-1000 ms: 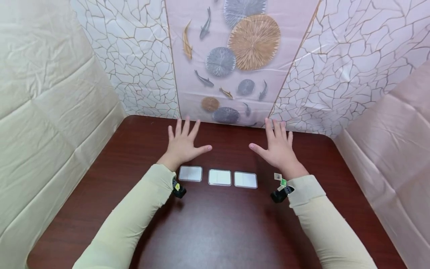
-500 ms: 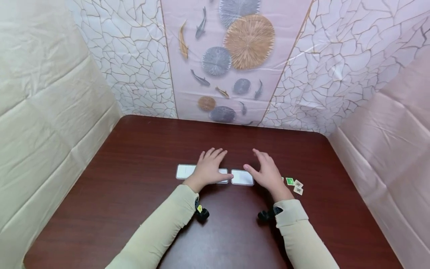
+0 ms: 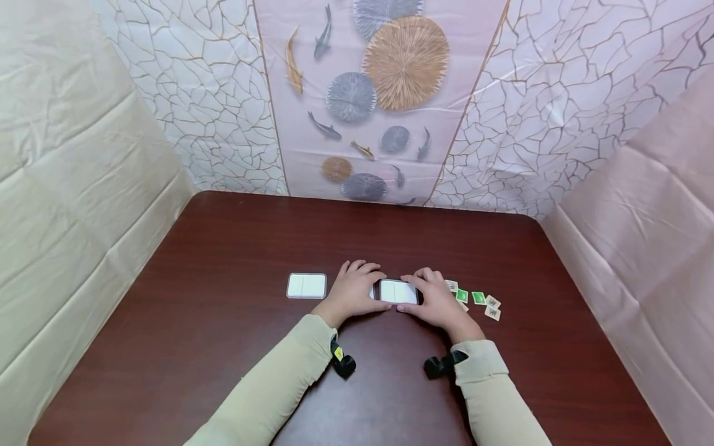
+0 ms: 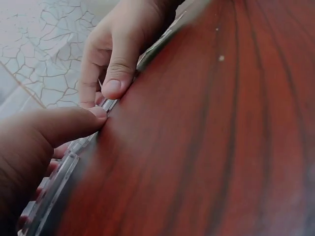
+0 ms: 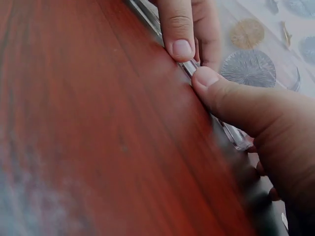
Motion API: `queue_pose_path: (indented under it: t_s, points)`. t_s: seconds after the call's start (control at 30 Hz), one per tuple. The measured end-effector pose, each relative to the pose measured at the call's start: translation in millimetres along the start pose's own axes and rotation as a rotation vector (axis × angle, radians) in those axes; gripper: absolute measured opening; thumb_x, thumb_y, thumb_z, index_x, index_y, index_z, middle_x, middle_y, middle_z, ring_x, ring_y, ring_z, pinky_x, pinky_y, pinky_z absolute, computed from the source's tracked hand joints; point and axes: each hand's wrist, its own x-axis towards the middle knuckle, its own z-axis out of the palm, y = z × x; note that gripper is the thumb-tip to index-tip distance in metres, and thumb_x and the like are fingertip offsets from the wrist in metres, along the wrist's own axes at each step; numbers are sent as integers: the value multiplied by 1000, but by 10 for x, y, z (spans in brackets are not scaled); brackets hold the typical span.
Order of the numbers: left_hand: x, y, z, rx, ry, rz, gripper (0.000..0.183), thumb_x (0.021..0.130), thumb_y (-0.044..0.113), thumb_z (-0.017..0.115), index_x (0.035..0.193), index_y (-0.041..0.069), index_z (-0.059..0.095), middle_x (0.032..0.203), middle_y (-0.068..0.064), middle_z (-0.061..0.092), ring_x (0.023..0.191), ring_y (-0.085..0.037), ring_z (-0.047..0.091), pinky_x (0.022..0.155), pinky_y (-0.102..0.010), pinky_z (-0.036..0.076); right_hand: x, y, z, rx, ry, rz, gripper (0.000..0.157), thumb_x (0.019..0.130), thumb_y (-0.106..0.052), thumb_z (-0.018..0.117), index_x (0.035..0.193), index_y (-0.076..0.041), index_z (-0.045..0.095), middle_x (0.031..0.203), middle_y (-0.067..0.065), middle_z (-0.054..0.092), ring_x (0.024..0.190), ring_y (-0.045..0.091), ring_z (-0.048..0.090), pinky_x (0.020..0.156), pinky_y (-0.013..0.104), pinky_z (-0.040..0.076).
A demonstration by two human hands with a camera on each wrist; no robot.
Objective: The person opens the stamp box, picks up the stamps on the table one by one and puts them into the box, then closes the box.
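Both hands meet at the rightmost of several flat clear plastic cases with white insides; this case [image 3: 398, 292] lies on the brown table in the head view. My left hand [image 3: 354, 289] grips its left end, thumb at the near edge and fingers at the far edge. At its right end my right hand [image 3: 435, 296] pinches it the same way. In both wrist views the thumb tips nearly meet along the case's clear edge [image 5: 188, 68]. The middle case [image 3: 372, 291] is mostly hidden behind the left hand. To the left lies another white case [image 3: 306, 285].
Right of the right hand, several small green and beige stamp-like squares [image 3: 478, 298] lie scattered, some partly covered by the hand. The wooden table [image 3: 223, 353] meets patterned cloth [image 3: 357, 155] at the back and plain cloth at both sides. Each wrist wears a black camera [image 3: 343, 365].
Both hands, spread wide at the table's back a second ago, have come nearer and inward, then closed on the rightmost case. More stamp-like squares now show at the right.
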Motion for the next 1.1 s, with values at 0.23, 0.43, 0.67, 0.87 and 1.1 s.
queue_pose_path:
  t_s: [0.23, 0.43, 0.67, 0.87, 1.1]
  points:
    - [-8, -38, 25, -30, 44, 31, 66, 81, 67, 70, 134, 27, 64, 148, 4, 52, 138, -27, 41, 117, -49, 26, 10, -1, 12, -3, 3, -82, 60, 89, -42, 76, 136, -9, 59, 125, 15, 52, 110, 33, 48, 90, 51, 45]
    - [-1, -50, 42, -43, 65, 50, 65, 81, 64, 71, 132, 24, 65, 146, 4, 53, 136, -26, 43, 116, -48, 27, 8, 19, 29, -20, 2, -91, 58, 91, -44, 72, 136, -9, 59, 127, 15, 53, 111, 32, 49, 92, 50, 46]
    - [26, -48, 109, -25, 51, 117, 65, 85, 63, 68, 134, 21, 63, 144, 5, 56, 134, -23, 45, 116, -45, 30, -39, 40, 48, -6, 24, -113, 54, 91, -43, 73, 131, -9, 63, 122, 13, 55, 108, 30, 50, 91, 48, 45]
    - [30, -40, 108, -33, 41, 129, 68, 84, 61, 71, 135, 18, 62, 141, 4, 57, 132, -21, 46, 114, -43, 33, -56, 12, 30, 8, 40, -136, 53, 89, -43, 74, 129, -9, 64, 120, 12, 56, 106, 29, 51, 89, 48, 46]
    - [26, -61, 88, -46, 42, 124, 68, 84, 61, 72, 135, 17, 61, 139, 3, 59, 132, -21, 47, 114, -42, 33, -24, 31, 55, 26, 47, -123, 56, 87, -44, 77, 129, -10, 64, 120, 12, 56, 106, 30, 51, 90, 48, 46]
